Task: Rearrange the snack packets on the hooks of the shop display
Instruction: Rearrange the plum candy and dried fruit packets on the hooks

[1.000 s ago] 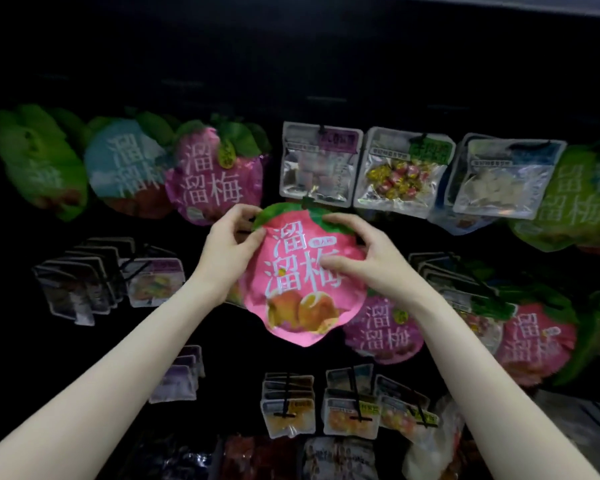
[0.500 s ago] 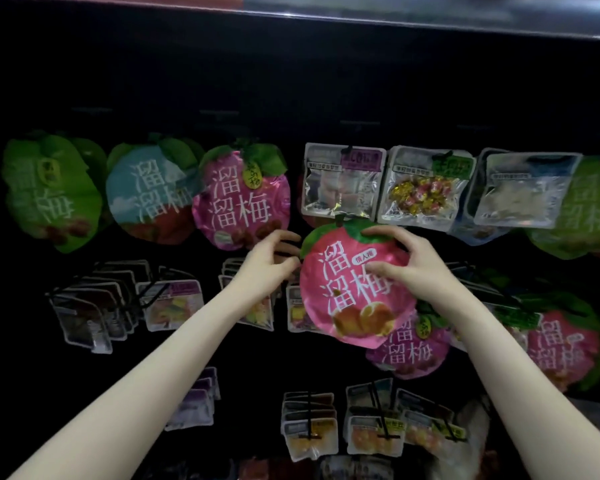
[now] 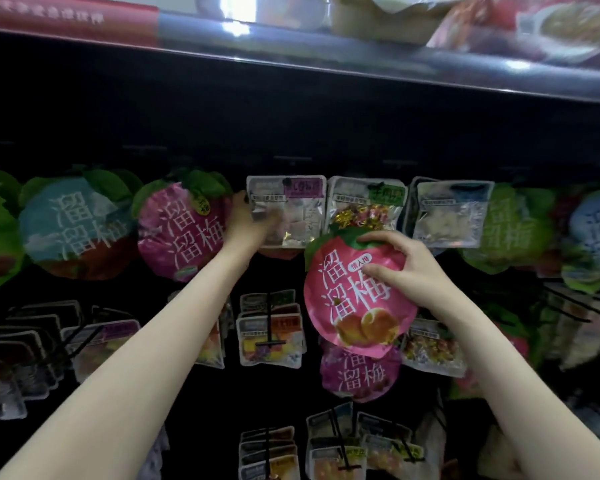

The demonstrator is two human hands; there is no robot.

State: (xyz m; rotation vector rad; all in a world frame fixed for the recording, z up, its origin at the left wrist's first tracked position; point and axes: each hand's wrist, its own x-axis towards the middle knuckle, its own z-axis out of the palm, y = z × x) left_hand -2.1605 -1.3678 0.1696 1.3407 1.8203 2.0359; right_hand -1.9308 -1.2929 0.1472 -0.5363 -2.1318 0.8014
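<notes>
Pink foil fills the right hand [image 3: 404,271]: it grips a round plum packet [image 3: 355,299] by its green leaf top, thumb across the front and fingers curled over the upper edge. This packet hangs free of any hook, held in front of the display's middle row, just below a clear candy pouch [image 3: 366,206] on the top row and overlapping a darker purple packet [image 3: 359,374] beneath it.

The left hand [image 3: 250,221] reaches up to the top row. Its fingers lie against the lower left part of a clear pouch [image 3: 288,209], partly behind the blurred plastic, so I cannot tell whether they pinch it or only touch it. Just left of that hand hangs another pink packet [image 3: 182,230], then a blue one [image 3: 73,226] and a green one at the display's left edge.

Right of the candy pouch hangs a third clear pouch [image 3: 452,213], followed by a green packet [image 3: 513,230]. Small clear pouches on black hooks [image 3: 269,320] crowd the middle and lower rows. A shelf [image 3: 361,60] with a shiny front edge runs across the top.
</notes>
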